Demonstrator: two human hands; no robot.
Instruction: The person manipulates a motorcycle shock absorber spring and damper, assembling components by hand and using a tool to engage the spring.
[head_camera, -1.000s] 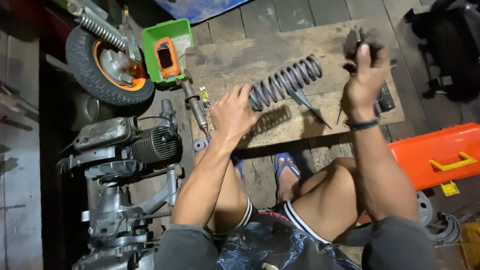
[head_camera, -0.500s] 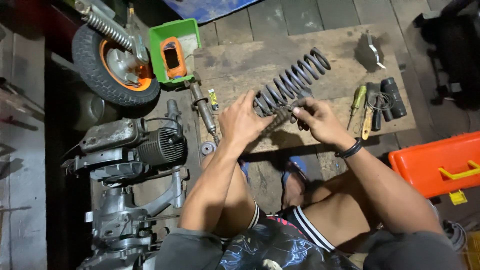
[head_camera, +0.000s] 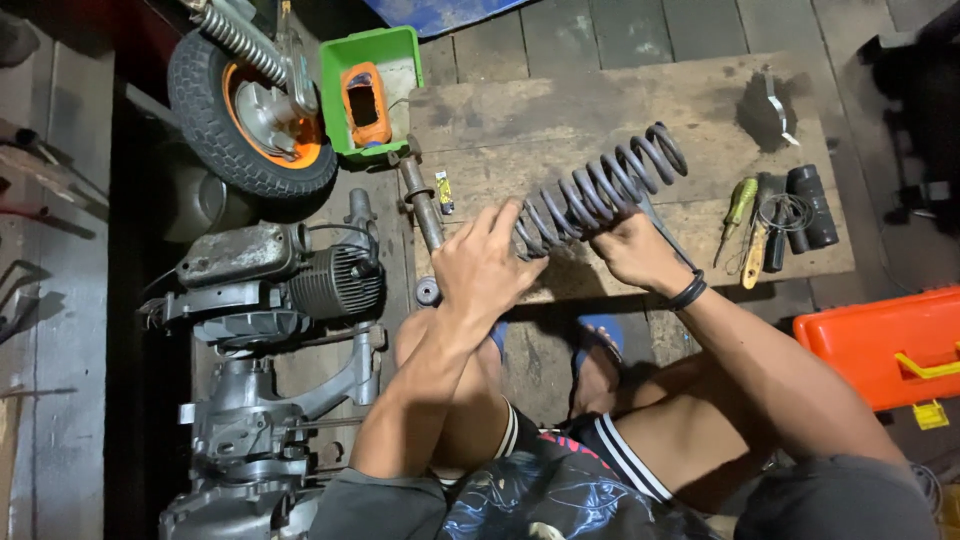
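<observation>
A green rectangular tray (head_camera: 375, 75) sits at eleven o'clock from the hands, against the top-left corner of the wooden board (head_camera: 560, 110), with an orange oblong casing (head_camera: 366, 103) lying in it. A small yellow tag (head_camera: 445, 190) lies on the board's left edge, just beside a dark metal rod (head_camera: 420, 205). At four o'clock, by the right edge of the view, is an orange plastic case (head_camera: 880, 340) with a yellow handle.

The dark coil spring (head_camera: 600, 190) lies slanted across the middle of the board, its upper end toward one o'clock and its lower end at the hands. The left hand (head_camera: 485, 265) lies over the spring's lower end, its fingers (head_camera: 500, 222) spread and pressed against the coils; whether they close round it cannot be told. The right hand (head_camera: 640, 250), a black band at the wrist, is under the middle of the spring with its fingers curled against the coils, and a thin metal strip runs by it.

At three o'clock from the spring lie a green-handled screwdriver (head_camera: 738, 200), a loop of wire and two black cylinders (head_camera: 808, 205). At nine o'clock on the floor stand an engine block (head_camera: 275, 285) and, above it, a small wheel (head_camera: 245, 110) with an orange hub.
</observation>
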